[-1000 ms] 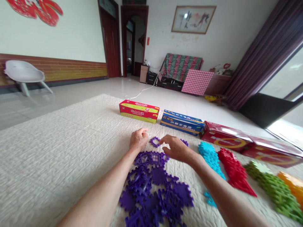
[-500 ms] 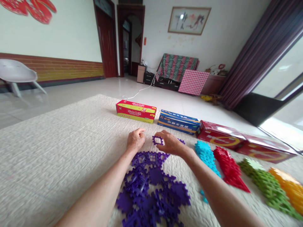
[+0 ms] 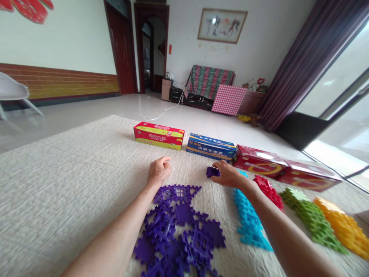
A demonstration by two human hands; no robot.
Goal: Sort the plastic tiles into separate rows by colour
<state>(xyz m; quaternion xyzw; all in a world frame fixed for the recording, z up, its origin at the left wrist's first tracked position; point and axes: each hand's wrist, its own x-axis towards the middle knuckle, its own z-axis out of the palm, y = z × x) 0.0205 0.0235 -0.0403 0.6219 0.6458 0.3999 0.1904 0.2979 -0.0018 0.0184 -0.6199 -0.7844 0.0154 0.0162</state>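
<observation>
My right hand (image 3: 229, 175) has its thumb and fingers around a purple interlocking plastic tile (image 3: 212, 172) with notched edges, low over the mat; whether a second tile lies under it I cannot tell. Left of it, my left hand (image 3: 159, 170) is curled closed above the mat, and the inside of its fingers is hidden. Just below the left hand lies a row of purple window-type tiles (image 3: 180, 193), one end tapering to a point. Nearer to me spreads a loose heap of purple tiles (image 3: 173, 246), some solid and some with openings.
Right of the heap lie rows of cyan tiles (image 3: 250, 221), red tiles (image 3: 268, 190), green tiles (image 3: 314, 219) and yellow tiles (image 3: 343, 227). Behind stand a red-yellow box (image 3: 158, 136), a blue box (image 3: 211, 148) and two dark red boxes (image 3: 259, 161), along the mat's (image 3: 72, 173) far side.
My right hand has carried the purple tile rightward, to where another purple piece showed beyond the hand. My left hand stays curled in about the same place. The view has turned slightly right.
</observation>
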